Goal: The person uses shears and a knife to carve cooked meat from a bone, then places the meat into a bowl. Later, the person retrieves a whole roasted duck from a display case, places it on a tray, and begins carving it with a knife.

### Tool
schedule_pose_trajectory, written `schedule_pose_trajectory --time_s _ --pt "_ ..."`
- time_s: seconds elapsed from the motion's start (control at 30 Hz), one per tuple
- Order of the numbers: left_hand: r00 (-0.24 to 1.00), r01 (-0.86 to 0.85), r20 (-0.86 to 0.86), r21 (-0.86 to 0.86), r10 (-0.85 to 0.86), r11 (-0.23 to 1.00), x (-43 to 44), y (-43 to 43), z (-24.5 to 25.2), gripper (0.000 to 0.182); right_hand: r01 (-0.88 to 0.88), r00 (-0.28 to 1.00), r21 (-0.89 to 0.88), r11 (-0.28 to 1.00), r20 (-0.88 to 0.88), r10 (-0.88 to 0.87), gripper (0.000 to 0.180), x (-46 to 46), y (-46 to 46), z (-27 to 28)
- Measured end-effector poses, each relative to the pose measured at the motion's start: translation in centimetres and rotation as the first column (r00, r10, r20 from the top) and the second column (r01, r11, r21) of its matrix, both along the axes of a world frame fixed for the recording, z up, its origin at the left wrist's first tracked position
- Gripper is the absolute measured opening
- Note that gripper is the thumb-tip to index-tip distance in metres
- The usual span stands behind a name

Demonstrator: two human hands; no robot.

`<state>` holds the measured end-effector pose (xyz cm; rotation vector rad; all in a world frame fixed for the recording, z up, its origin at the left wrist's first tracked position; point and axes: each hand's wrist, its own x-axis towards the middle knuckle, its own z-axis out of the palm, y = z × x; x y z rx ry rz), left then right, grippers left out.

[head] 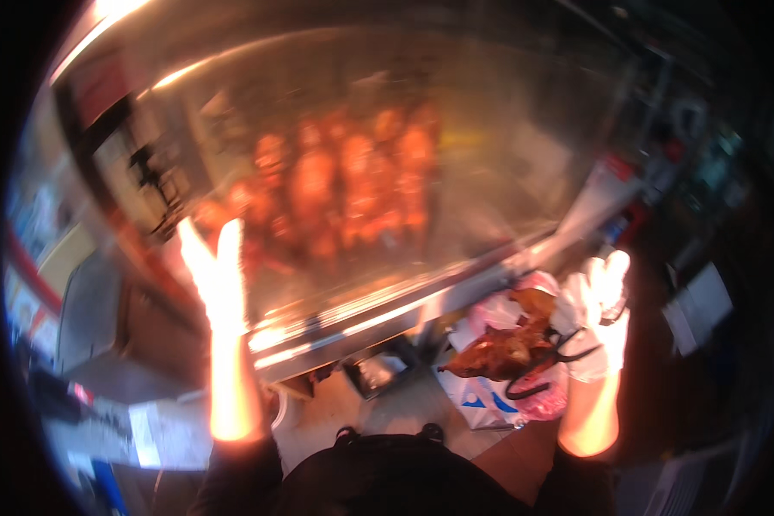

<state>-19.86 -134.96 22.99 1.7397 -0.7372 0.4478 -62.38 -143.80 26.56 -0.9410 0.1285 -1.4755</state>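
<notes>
My left hand (pixel 216 287), overexposed to bright white, is raised with its fingers apart at the left front of a lit display case. Nothing shows in it. My right hand (pixel 596 316), in a pale glove, is closed around a dark metal hook (pixel 538 367) to the right of the case. A browned roast bird (pixel 503 351), likely a duck, is at the hook, beside my right palm. Below the bird is a white, pink and blue plastic bag (pixel 480 403). Glare and blur hide how hook and bird join.
Several reddish roast birds (pixel 361 180) hang blurred behind the glass. The case's bright metal front edge (pixel 361 316) runs between my hands. A dark open container (pixel 375 375) is below it. White sheets (pixel 700 309) are at the right, and a grey box-like unit (pixel 90 309) at the left.
</notes>
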Motion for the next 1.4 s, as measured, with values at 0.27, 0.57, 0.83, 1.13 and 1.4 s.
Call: schedule_pose_trajectory --time_s 0.27,0.57,0.83,1.13,1.4 --pt "0.790 0.609 -0.163 0.095 -0.591 0.787 -2.6 0.5 2.4 0.090 -0.594 0.804 0.043 0.804 0.065 0.591 0.025 9.8 1.0 0.0" --pt "0.429 0.665 -0.342 -0.507 -0.836 0.549 2.6 9.1 0.6 0.045 -0.752 0.648 0.057 0.656 0.240 0.722 0.020 23.9 4.4 5.2" --pt "0.439 0.735 -0.198 -0.482 -0.876 0.477 0.3 14.1 4.7 0.025 -0.503 0.857 0.401 0.765 0.119 0.501 0.044 33.8 5.7 7.0" --pt "0.565 0.635 -0.167 -0.537 -0.808 0.555 3.2 8.8 11.9 0.025 -0.538 0.803 0.487 0.688 0.048 0.594 0.030 39.0 2.0 4.9" --pt "0.642 0.591 -0.277 -0.414 -0.715 0.692 4.9 2.3 17.4 0.029 -0.580 0.743 0.416 0.700 -0.080 0.664 0.025 40.6 0.9 2.0"
